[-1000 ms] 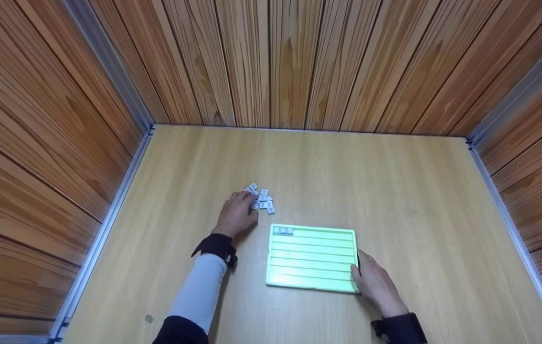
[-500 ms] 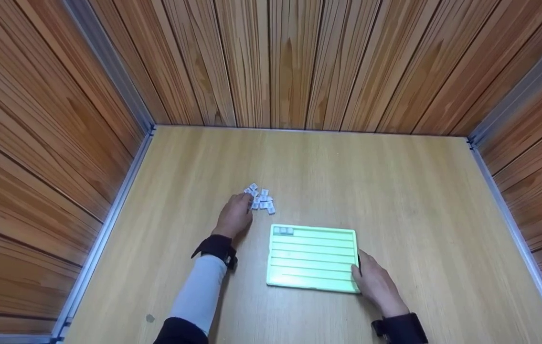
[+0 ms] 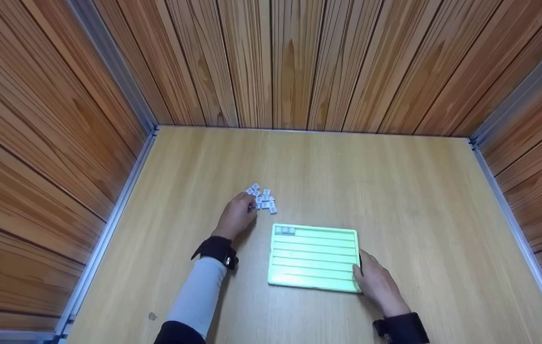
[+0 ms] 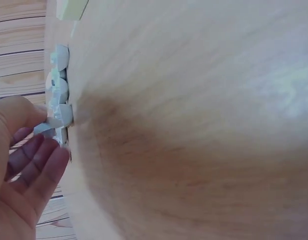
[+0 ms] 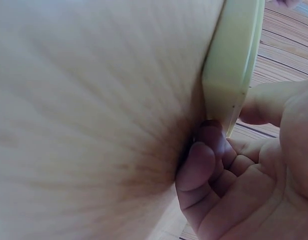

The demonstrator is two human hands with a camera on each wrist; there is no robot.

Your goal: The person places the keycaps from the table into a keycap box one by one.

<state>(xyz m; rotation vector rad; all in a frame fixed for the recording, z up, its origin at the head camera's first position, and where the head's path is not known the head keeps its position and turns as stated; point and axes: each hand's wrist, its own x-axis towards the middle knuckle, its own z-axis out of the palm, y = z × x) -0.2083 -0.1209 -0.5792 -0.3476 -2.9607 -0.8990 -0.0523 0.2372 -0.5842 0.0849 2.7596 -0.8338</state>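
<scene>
My left hand (image 3: 235, 216) is at the near-left side of a small pile of white tiles (image 3: 267, 198). Between its thumb and fingertips it pinches one white tile (image 4: 44, 128), seen in the left wrist view against other pale tiles (image 4: 61, 90). The marks on the tiles are too small to read. A light green board (image 3: 313, 260) with several horizontal grooves lies on the table, and a few tiles (image 3: 285, 230) sit in its top-left groove. My right hand (image 3: 379, 283) grips the board's right edge, thumb on top and curled fingers at the side.
The wooden table (image 3: 423, 205) is bounded by a back wall (image 3: 309, 67) of wood panels, with more panels left and right. Metal strips (image 3: 108, 229) run along the edges. A small grey spot (image 3: 152, 316) marks the table at the front left.
My left fingers have drawn back slightly left from the pile, leaving more tiles uncovered. A tile now shows between the left fingertips. The right hand and board keep their place.
</scene>
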